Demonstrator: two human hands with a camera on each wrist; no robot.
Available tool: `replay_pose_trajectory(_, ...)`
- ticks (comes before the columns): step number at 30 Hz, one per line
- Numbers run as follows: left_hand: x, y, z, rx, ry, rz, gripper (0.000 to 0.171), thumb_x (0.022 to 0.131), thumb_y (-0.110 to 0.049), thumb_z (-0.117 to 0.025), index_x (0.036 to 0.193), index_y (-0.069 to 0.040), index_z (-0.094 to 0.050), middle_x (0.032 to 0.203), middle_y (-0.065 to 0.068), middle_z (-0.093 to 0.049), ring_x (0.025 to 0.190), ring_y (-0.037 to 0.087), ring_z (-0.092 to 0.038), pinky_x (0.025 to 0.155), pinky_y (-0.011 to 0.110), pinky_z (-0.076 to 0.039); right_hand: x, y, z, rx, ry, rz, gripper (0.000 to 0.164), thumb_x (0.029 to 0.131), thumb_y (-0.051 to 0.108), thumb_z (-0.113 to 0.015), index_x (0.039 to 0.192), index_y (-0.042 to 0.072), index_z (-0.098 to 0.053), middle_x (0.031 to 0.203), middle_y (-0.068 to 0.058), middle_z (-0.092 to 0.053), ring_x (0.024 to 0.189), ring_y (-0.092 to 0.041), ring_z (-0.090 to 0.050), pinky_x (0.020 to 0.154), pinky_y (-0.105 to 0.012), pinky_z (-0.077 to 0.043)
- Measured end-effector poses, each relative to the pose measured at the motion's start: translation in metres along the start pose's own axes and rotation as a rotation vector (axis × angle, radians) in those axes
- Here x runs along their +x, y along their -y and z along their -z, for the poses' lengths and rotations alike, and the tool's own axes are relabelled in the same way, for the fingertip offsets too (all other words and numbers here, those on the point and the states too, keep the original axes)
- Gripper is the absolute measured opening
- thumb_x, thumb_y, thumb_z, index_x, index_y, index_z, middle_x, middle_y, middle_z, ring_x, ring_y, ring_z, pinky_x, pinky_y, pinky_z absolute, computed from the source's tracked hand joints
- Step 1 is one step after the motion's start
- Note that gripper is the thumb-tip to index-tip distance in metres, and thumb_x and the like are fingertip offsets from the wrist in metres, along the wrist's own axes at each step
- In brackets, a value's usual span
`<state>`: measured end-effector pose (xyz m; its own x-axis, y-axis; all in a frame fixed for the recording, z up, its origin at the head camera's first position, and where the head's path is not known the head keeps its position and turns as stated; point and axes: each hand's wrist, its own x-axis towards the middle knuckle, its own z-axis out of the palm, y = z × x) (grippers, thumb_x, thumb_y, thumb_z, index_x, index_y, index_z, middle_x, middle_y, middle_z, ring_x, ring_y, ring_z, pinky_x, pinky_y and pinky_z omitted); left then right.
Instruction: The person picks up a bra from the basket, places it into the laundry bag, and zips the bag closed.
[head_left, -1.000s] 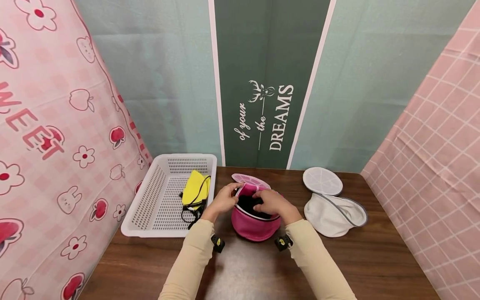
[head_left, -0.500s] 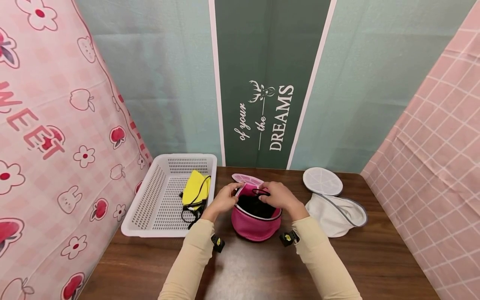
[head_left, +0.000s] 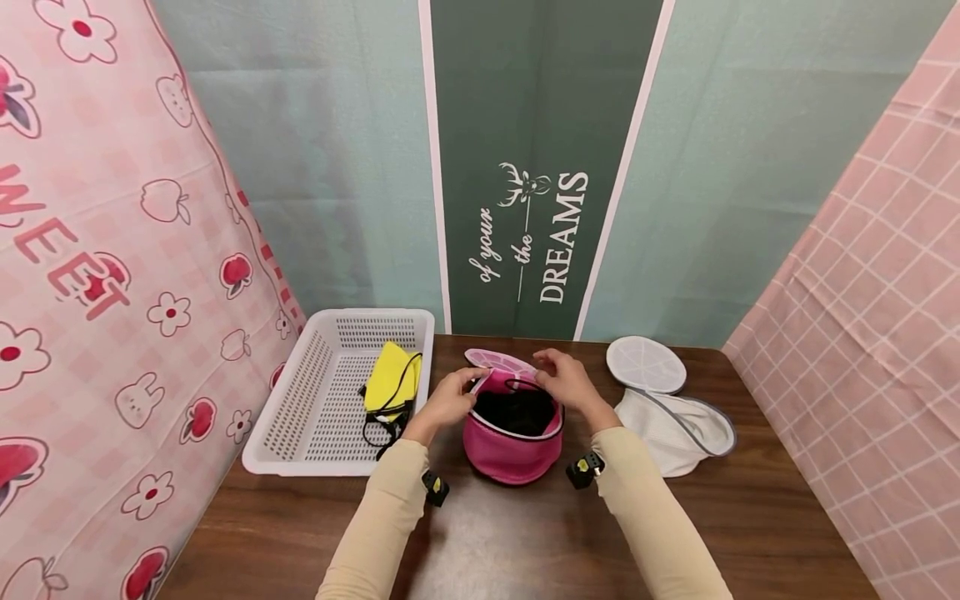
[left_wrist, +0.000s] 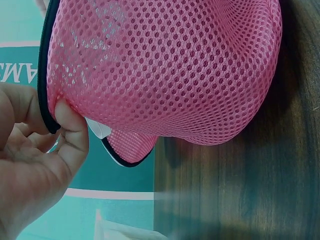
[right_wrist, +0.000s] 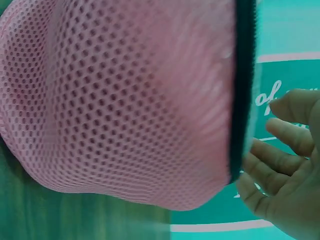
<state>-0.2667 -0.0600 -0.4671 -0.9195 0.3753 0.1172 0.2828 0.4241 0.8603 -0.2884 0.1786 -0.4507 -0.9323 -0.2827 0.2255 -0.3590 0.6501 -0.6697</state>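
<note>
A pink mesh laundry bag (head_left: 512, 454) stands on the table with its round top unzipped and the lid (head_left: 501, 362) folded back behind it. Dark contents (head_left: 517, 412) and a thin dark loop show inside; their kind is hard to tell. My left hand (head_left: 447, 400) pinches the bag's rim at the left, thumb outside on the mesh in the left wrist view. At the opening's right edge is my right hand (head_left: 567, 382), fingers loosely spread, holding nothing. In the right wrist view its fingertips (right_wrist: 255, 145) lie close to the dark zipper rim (right_wrist: 242, 100).
Left of the bag stands a white perforated basket (head_left: 281, 446) with a yellow item (head_left: 392, 379) and black cords (head_left: 386, 429) in it. On the right lies a white mesh bag (head_left: 660, 442) with its round white lid (head_left: 646, 364) open. Fabric curtains enclose the wooden table (head_left: 495, 550).
My right hand has come up out of the pink bag's opening and moved right, its fingers loosening. The dark loop stays inside the bag. My left hand keeps its place on the rim.
</note>
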Motion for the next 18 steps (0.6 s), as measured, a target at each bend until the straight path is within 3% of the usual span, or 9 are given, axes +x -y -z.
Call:
replay_pose_trajectory(9, -0.001, 0.001, 0.001, -0.002, 0.005, -0.008, 0.048, 0.081, 0.013, -0.048, 0.127, -0.001, -0.055, 0.124, 0.013, -0.052, 0.099, 0.025, -0.046, 0.066, 0.027, -0.040, 0.006, -0.026, -0.009, 0.162, -0.092, -0.193, 0.028, 0.088, 0.004, -0.055, 0.112, -0.009, -0.058, 0.106, -0.024, -0.060, 0.097, -0.034, -0.056, 0.086, -0.045, -0.042)
replay_pose_trajectory(13, 0.000, 0.000, 0.001, -0.004, 0.009, -0.011, 0.048, 0.082, 0.013, -0.048, 0.127, -0.002, -0.055, 0.124, 0.012, -0.052, 0.099, 0.026, -0.046, 0.065, 0.027, -0.040, 0.010, -0.038, -0.011, 0.247, -0.069, -0.282, 0.028, 0.089, 0.006, -0.053, 0.112, -0.010, -0.058, 0.109, -0.025, -0.059, 0.097, -0.035, -0.055, 0.084, -0.043, -0.043)
replay_pose_trajectory(18, 0.000, 0.001, 0.001, -0.012, 0.022, -0.020, 0.048, 0.082, 0.014, -0.047, 0.127, 0.000, -0.055, 0.128, 0.013, -0.051, 0.101, 0.028, -0.046, 0.070, 0.028, -0.039, 0.012, -0.050, -0.015, 0.442, -0.008, -0.409, 0.032, 0.093, 0.005, -0.047, 0.117, -0.015, -0.051, 0.118, -0.032, -0.051, 0.103, -0.043, -0.053, 0.082, -0.037, -0.047)
